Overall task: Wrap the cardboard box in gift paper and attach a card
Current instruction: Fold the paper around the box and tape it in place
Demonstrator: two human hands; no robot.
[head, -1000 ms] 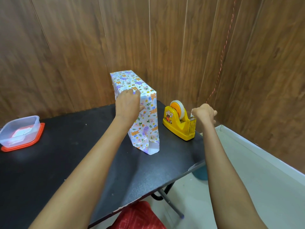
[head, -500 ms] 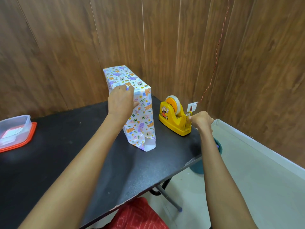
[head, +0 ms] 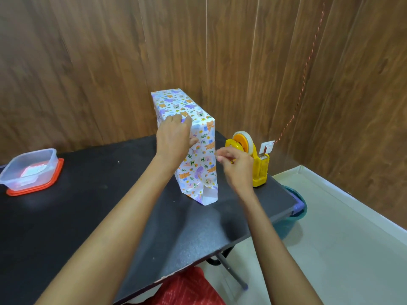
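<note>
1. Behind everything, brown wood-panel wall (head: 88,62), turning a corner just past the table's far right end.
2. Below it, black flat tabletop (head: 77,216): broad bare stretch between tub and box; near edge chipped pale; right edge ending above white floor, with a teal bin (head: 296,208) tucked just beyond it.
3. Toward the far right of the top, cardboard box wrapped in white animal-print gift paper (head: 199,164): upright on a narrow end, clear of every table edge, one paper flap loose at the bottom near corner.
4. At the far left, clear plastic tub on an orange lid (head: 28,172), well apart from the box.
5. Just right of the box, yellow tape dispenser with an orange-cored roll (head: 259,170), near the right edge.
6. Left hand (head: 174,139): gripping the box's top near edge, fingers hooked over the top, thumb on the side face.
7. Right hand (head: 239,167): raised in the gap between box and dispenser, thumb and forefinger pinched together; cannot tell whether anything lies between them.
8. Beyond the dispenser, small white card (head: 267,147) on the end of a red twisted string (head: 304,73) running up the wall.
</note>
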